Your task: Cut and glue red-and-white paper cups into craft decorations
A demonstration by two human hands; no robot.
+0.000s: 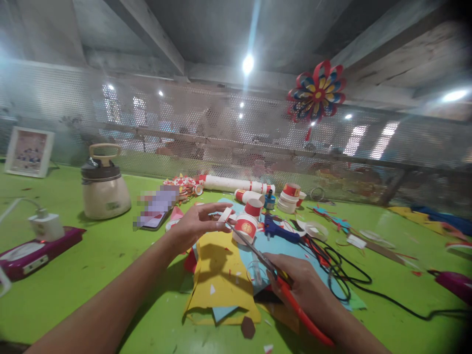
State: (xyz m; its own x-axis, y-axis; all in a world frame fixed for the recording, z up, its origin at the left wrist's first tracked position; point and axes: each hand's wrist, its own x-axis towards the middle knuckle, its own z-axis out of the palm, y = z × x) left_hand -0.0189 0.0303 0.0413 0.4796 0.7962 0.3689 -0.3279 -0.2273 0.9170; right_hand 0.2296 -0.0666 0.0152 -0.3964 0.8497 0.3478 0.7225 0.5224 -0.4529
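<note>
Between the thumb and fingers of my left hand (197, 225) is a small white paper piece (225, 215). My right hand (300, 280) grips red-handled scissors (295, 304), whose blades point up and left toward that piece. Just behind the blades stands a red and white paper cup (245, 228) with a gold emblem, and another cup (253, 207) sits at its top. Below both hands lies yellow paper (221, 280) on light blue sheets (273, 246), with small scraps on top. Whether the blades touch the white piece cannot be made out.
A blue glue gun (282, 231) with a looping black cable (354, 278) lies right of the cups. On the green table (147, 300) are also a phone (158, 209), a kettle (105, 191), a purple power strip (42, 253) and a long white tube (234, 184).
</note>
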